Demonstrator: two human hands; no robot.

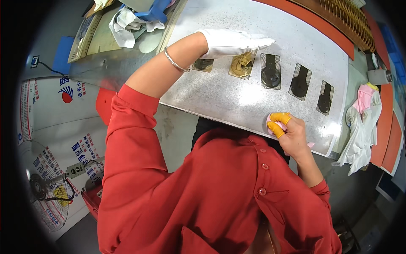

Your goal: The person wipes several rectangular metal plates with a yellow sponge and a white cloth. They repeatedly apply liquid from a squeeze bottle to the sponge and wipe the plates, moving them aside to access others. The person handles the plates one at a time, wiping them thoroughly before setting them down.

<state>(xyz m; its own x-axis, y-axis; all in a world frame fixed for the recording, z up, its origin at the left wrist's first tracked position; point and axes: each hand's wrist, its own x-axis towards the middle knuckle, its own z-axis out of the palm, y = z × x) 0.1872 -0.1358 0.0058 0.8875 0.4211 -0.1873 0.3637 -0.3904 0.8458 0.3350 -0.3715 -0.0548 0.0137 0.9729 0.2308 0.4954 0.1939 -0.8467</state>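
Observation:
My left hand (232,42), in a white glove, is stretched out flat with its fingers together over the far left of the row of pieces. Just under its edge shows a gold-coloured piece (242,65) with a round emblem on a mesh rectangle. Left of that, a dark piece (204,64) is partly covered by the glove. Farther right lie dark pieces with round discs on mesh: one (270,73), another (299,83) and a third (325,99). My right hand (292,133), with yellow finger covers, pinches a pink cloth (269,122) at the near table edge.
The pieces lie on a pale worktable (220,95) with a red-orange strip (313,26) along its far edge. A ribbed brown rack (347,19) stands beyond. White cloths (361,127) hang at right; a blue bin (154,12) and crumpled white cloth (127,27) are at upper left. A fan (39,186) stands lower left.

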